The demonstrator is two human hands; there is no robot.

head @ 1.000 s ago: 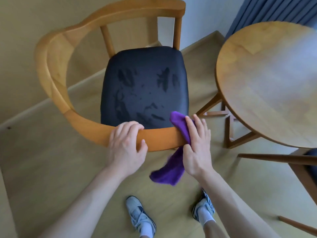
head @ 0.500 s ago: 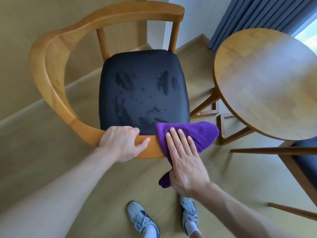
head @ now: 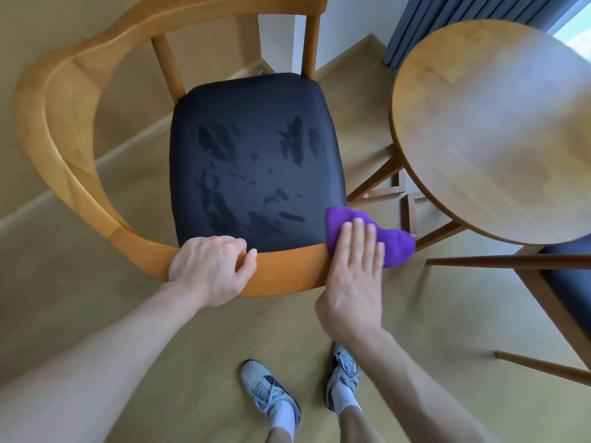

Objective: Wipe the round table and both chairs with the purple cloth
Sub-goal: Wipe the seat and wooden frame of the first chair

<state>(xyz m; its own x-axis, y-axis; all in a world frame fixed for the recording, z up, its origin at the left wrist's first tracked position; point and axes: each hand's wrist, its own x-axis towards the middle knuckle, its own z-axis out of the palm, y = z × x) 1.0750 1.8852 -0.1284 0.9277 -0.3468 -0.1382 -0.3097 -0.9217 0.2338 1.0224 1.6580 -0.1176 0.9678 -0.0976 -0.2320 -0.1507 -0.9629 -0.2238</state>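
Note:
A wooden chair [head: 60, 129] with a curved back rail and a black seat [head: 256, 161] stands below me; the seat shows damp streaks. My left hand [head: 211, 270] grips the near part of the rail, fingers curled over its top edge. My right hand [head: 355, 276] lies flat with straight fingers on the purple cloth [head: 396, 244], pressing it onto the right end of the rail. The round wooden table [head: 499, 129] stands to the right. A second chair [head: 563, 282] with a dark seat shows at the right edge, partly cut off.
Light wooden floor [head: 96, 314] lies all around. My two feet in pale sneakers [head: 271, 394] stand just behind the chair. Table legs [head: 377, 183] reach down between chair and table. Grey curtains [head: 447, 17] hang at the back right by the wall.
My right hand slid the cloth rightward along the rail to its end and flattened on top of it. The cloth no longer hangs below the rail. My left hand kept its grip.

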